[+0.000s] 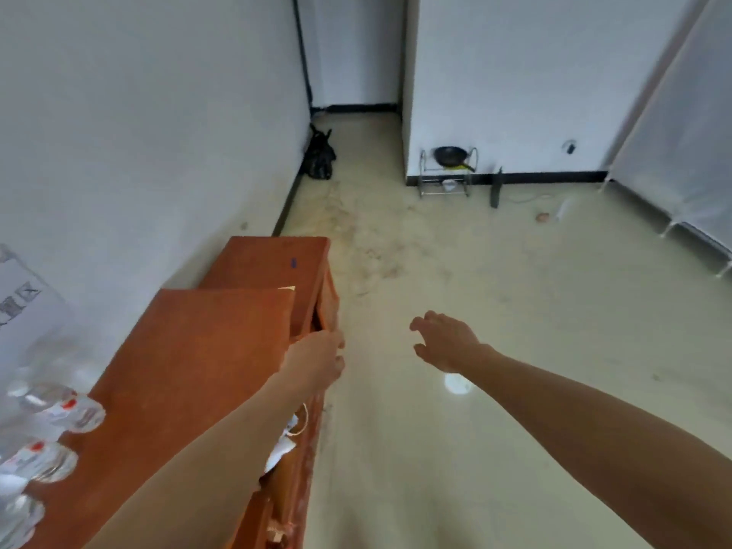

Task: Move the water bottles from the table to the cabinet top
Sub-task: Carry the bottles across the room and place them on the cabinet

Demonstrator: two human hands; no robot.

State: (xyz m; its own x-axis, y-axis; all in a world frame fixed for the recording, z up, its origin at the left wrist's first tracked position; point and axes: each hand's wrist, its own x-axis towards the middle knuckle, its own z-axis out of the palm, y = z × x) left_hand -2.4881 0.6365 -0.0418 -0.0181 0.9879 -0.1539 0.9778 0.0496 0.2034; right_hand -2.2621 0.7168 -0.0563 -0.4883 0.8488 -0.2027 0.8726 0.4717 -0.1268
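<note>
Several clear water bottles [59, 414] with red-and-white labels lie on the near left of the orange-brown cabinet top [190, 370], blurred. My left hand [317, 360] hovers at the cabinet's front right corner with fingers curled and nothing in it. My right hand [445, 340] hangs over the floor to the right of the cabinet, fingers apart and empty. No table is in view.
A second, lower orange-brown cabinet [273, 261] stands behind the first, along the white wall. A black bag [319, 156] sits in the far corner. A metal rack with a pan [449, 168] stands by the far wall. A white wardrobe [681, 152] is at the right.
</note>
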